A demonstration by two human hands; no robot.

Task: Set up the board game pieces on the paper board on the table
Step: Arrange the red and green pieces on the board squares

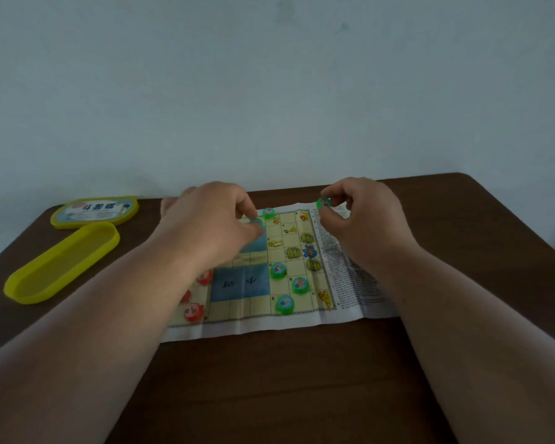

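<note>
Discs of green plastic are what both hands work with. The right hand (362, 216) pinches one green piece (323, 203) by its rim between thumb and fingertips, held above the far right edge of the paper board (302, 322). The left hand (212, 216) has curled fingertips on another green disc (256, 222) lying on the board's far squares. Such pieces look light, rigid and smooth, so an edge pinch suits them. Thin paper may slide or crease under a nudge. Red pieces (193, 312) sit at the board's left end.
</note>
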